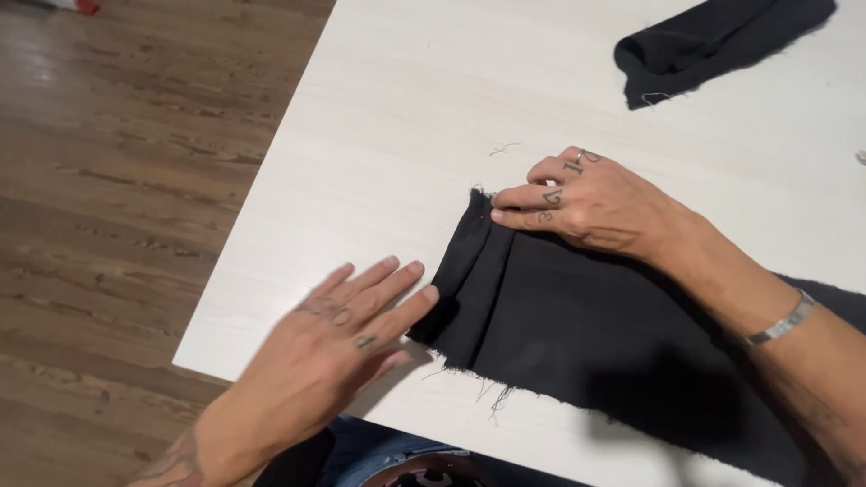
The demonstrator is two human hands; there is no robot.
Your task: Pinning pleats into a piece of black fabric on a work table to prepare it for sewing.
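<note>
Nearest to me, at the lower edge of the view, my left hand [347, 329] is lying flat and released, fingers stretched out together, with the fingertips [429, 294] just touching the folded end of a black cloth [577, 325]. It is grasping nothing. The cloth is lying on the white worktop [406, 108], close to its near edge, and it is running from the fold toward my right, where my forearm is covering part of it. Loose threads are hanging from its frayed near edge.

A little farther, my right hand [586, 203] is resting on the far corner of the same cloth. Its fingers are bent and pressing down on the fold line; I am not seeing it closing around anything. A silver bracelet [783, 323] is sitting on that wrist.

Farther still, well apart from both hands, a second black cloth piece [713, 41] is lying bunched near the far right corner of the worktop. To the left, the wooden floor [117, 198] is showing.
</note>
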